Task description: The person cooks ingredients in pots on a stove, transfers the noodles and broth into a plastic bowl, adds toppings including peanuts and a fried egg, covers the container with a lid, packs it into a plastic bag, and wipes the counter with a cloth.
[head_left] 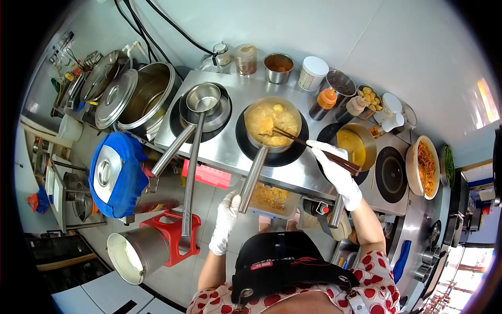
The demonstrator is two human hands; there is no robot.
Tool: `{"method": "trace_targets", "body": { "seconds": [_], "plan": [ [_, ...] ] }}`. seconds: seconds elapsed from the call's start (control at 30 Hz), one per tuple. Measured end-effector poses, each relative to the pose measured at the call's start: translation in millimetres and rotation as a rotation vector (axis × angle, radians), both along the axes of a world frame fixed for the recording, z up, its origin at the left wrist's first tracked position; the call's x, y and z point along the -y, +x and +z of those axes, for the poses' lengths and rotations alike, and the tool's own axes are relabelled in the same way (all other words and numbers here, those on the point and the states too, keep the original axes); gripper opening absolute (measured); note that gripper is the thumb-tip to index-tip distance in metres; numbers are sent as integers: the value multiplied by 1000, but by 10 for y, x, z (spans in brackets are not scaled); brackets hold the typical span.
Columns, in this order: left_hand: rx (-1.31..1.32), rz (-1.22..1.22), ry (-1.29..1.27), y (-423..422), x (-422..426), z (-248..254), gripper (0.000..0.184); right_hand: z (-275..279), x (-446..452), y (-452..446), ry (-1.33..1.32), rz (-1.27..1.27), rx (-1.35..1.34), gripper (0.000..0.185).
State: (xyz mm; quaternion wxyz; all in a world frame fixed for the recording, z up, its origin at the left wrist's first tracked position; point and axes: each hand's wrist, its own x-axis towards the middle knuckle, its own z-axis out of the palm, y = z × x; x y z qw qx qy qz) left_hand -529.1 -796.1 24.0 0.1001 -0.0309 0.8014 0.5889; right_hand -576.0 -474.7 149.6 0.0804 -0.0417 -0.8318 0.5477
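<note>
White gloves cover both of my hands. My right hand is closed around a pair of long dark chopsticks. Their tips reach into a saucepan on the middle burner, at a yellowish piece of food in bubbling pale broth. Down by the end of that pan's long handle, my left hand has its fingers curled against the metal; they are partly hidden. Just beyond my right wrist stands a second pan with yellow liquid.
Nested empty pans sit on the left burner, handles jutting toward me. Sauce bottles and seasoning containers line the back. A bowl of orange shreds is far right. A red stool and large pots stand left.
</note>
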Motion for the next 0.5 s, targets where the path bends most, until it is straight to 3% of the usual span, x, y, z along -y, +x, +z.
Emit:
{"method": "trace_targets", "body": {
  "seconds": [0.2,0.27,0.33,0.5],
  "plan": [
    [295,181,162,29,215,-329,47,326,8,10,62,-80,-164,17],
    [348,215,172,37,249,-459,48,90,-32,-86,150,-6,-245,21],
    [390,224,165,49,256,-527,48,64,17,-59,127,-7,-76,21],
    [459,193,143,80,336,-880,46,287,55,281,-30,-98,-183,22]
  ]
}}
